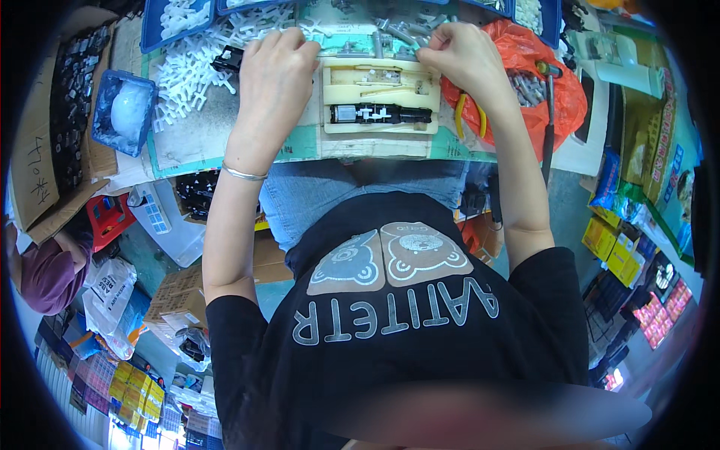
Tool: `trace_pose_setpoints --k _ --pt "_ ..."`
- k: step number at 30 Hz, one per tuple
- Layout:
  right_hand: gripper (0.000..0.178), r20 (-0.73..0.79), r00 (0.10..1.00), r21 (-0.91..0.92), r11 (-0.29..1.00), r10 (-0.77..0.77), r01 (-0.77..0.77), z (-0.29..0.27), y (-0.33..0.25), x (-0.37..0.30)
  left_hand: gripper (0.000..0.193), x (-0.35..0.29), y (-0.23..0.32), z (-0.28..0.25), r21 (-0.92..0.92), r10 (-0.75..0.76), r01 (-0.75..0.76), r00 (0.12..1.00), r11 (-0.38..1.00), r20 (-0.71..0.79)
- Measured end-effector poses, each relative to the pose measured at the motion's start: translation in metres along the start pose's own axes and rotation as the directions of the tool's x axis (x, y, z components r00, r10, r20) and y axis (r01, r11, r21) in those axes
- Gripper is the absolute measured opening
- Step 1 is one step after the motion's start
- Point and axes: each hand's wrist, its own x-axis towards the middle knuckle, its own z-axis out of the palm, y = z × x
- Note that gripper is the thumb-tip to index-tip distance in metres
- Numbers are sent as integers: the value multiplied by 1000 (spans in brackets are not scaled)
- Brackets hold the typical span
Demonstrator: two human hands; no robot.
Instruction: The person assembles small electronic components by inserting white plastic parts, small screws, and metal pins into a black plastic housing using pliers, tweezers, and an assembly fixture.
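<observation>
My left hand [279, 79] is closed, its fingers curled around a black plastic housing [227, 58] that sticks out on the left beside a pile of white branched plastic parts [184, 82]. My right hand [466, 56] is closed in a pinch near grey pin-like parts [401, 34]; what lies between its fingertips is hidden. Between the hands lies a cream fixture block [381, 96] with two long slots. In its near slot rests a black housing [412, 115] with a white cross-shaped piece [375, 113] and a silvery piece at its left end. The far slot holds small clear or metallic bits.
An orange-red plastic bag [566, 112] of grey parts lies right, with yellow-handled pliers [480, 120] and a screwdriver [549, 101]. Blue bins [172, 34] line the far edge. A blue tray [124, 112] and a carton of black parts [79, 67] stand left. Another person sits far left.
</observation>
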Motion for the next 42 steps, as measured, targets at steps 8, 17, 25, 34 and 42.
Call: trace_pose_setpoints --k 8,17,25,34,42 --pt "20 -45 999 773 634 15 25 6 15 -18 19 9 -1 7 77 82 -88 994 993 72" --pt "24 -138 988 890 429 -68 154 16 -24 -32 34 -6 2 -3 -516 -381 226 899 826 -217" --pt "22 -167 974 759 611 -152 225 18 -47 -41 13 -53 23 -20 -847 -645 313 763 430 -45" --pt "27 -72 975 886 435 -209 158 25 -55 -36 9 -117 -47 -93 -642 -775 484 559 594 -296" --pt "27 -107 980 890 424 -167 170 22 -63 -28 11 -105 -135 -117 159 -351 403 895 901 -274"
